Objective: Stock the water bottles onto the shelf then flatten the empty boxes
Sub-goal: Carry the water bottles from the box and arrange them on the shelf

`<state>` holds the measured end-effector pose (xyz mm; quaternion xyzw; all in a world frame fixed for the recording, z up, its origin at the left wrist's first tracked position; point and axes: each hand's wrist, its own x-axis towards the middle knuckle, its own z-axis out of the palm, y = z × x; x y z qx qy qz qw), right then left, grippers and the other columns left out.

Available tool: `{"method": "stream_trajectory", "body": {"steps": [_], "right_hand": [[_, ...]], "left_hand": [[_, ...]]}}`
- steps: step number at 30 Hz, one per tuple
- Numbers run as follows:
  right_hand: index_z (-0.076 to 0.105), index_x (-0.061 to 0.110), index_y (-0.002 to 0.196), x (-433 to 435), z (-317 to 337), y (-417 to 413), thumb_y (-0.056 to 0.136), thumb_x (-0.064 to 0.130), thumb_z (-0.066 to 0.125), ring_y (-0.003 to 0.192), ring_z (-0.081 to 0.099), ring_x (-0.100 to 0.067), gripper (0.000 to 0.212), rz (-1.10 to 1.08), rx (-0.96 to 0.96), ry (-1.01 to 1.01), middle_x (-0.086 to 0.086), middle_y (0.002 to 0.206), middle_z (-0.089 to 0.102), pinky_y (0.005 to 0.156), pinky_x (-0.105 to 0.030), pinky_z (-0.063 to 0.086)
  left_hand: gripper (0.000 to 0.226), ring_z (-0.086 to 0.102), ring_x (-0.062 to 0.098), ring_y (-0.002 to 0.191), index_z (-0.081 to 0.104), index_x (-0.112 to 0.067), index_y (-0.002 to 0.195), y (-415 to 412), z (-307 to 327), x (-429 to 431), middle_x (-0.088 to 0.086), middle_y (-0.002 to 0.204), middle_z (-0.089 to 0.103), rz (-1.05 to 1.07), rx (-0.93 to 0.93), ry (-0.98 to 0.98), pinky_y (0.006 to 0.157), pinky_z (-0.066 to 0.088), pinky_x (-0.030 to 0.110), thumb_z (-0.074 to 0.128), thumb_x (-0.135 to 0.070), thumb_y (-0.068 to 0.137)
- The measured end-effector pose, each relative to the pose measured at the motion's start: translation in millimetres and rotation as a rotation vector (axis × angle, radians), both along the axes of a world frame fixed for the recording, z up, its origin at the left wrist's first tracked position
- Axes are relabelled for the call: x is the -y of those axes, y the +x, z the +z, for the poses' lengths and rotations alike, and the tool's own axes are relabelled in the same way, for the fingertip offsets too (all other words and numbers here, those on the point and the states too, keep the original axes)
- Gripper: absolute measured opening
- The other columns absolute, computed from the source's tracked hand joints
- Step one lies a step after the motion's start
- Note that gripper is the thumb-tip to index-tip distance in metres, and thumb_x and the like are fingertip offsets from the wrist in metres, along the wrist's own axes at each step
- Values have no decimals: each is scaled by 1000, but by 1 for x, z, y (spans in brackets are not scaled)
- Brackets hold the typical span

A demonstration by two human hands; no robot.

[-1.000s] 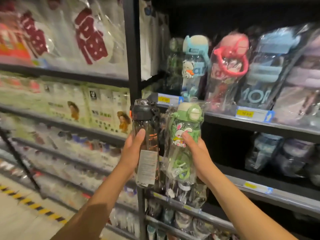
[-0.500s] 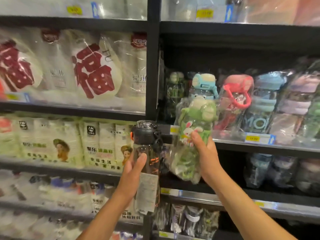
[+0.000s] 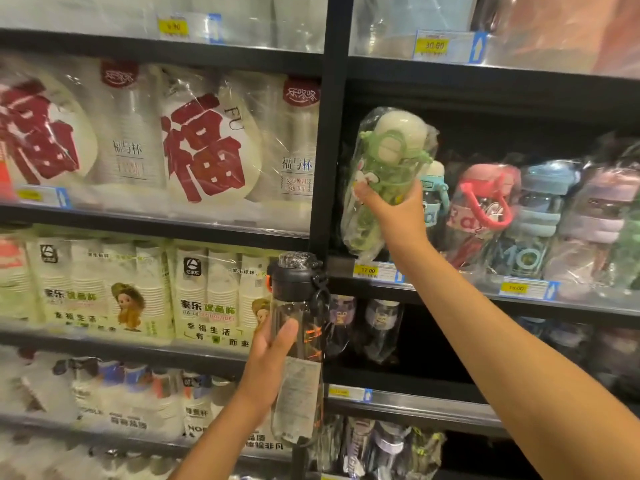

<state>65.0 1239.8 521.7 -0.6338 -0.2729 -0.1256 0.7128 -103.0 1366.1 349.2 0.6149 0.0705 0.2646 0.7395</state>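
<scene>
My right hand (image 3: 393, 209) grips a green water bottle (image 3: 384, 174) wrapped in clear plastic and holds it tilted at the left end of the bottle shelf (image 3: 450, 289), above the price strip. My left hand (image 3: 272, 351) grips a dark transparent bottle with a black lid (image 3: 298, 327), upright in front of the black shelf post. On the shelf stand wrapped bottles: a pink one (image 3: 481, 209), a blue one (image 3: 540, 209) and a pale purple one (image 3: 599, 216).
A black upright post (image 3: 327, 133) splits the shelving. Packs of paper cups (image 3: 207, 147) fill the left bays. More wrapped bottles (image 3: 377, 327) stand on the shelf below, and yellow price tags (image 3: 367, 270) line the shelf edges.
My right hand has lifted the green bottle up and in towards the left end of the bottle shelf. My left hand keeps the dark bottle lower. The camera has tilted upward.
</scene>
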Motion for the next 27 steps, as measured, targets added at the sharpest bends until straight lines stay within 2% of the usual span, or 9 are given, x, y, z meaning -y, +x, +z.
{"method": "stream_trajectory", "body": {"steps": [4,8,12,15,20,23,26,27], "right_hand": [[27,23,154,-16,-12,12,75,47,90,128,54,-14,104,-40,-12,-75,6,140,53,113,-43,46],[26,20,153,-24,-11,20,76,48,88,129,53,-18,103,-64,-46,-87,3,141,53,112,-44,45],[26,18,152,-30,-4,26,79,46,87,125,52,-17,98,-73,-67,-91,3,139,53,109,-40,45],[28,19,150,-35,-2,30,79,45,87,125,53,-17,97,-79,-61,-91,3,138,53,109,-40,45],[27,18,151,-38,4,33,77,49,88,125,51,-17,100,-138,-38,-97,2,140,52,105,-35,43],[29,16,148,-39,-4,33,79,42,87,120,53,-17,94,-163,-63,-140,3,132,52,97,-33,46],[30,11,147,-38,-16,36,78,46,87,122,55,-22,96,-184,-115,-205,-2,135,53,95,-35,48],[29,10,148,-38,-17,36,78,49,86,124,54,-24,99,-185,-138,-229,-4,137,53,97,-36,48]], "left_hand": [[100,64,19,123,60,-44,123,-2,0,-3,-7,124,73,-6,-2,-17,114,43,54,70,-97,39],[101,65,17,121,60,-44,122,-6,0,-4,-8,122,74,-1,1,-9,114,44,52,68,-99,38],[105,61,23,129,57,-43,131,-6,-1,-3,-3,134,68,0,1,-26,116,40,56,69,-98,42],[112,60,25,130,54,-37,139,-6,-2,-3,-1,136,67,-6,-1,-16,116,40,58,70,-97,46],[103,62,26,127,58,-38,135,-8,-4,-5,0,133,68,-19,-5,-11,115,42,57,72,-94,49],[84,68,19,117,61,-39,126,-7,-6,-9,-8,118,75,-21,-15,13,110,47,48,74,-82,54],[94,69,15,115,59,-40,126,-6,-10,-13,-11,116,75,-26,-31,14,103,50,40,75,-88,47],[90,69,14,114,59,-40,126,-5,-11,-14,-11,115,76,-24,-34,11,101,50,38,75,-85,49]]}}
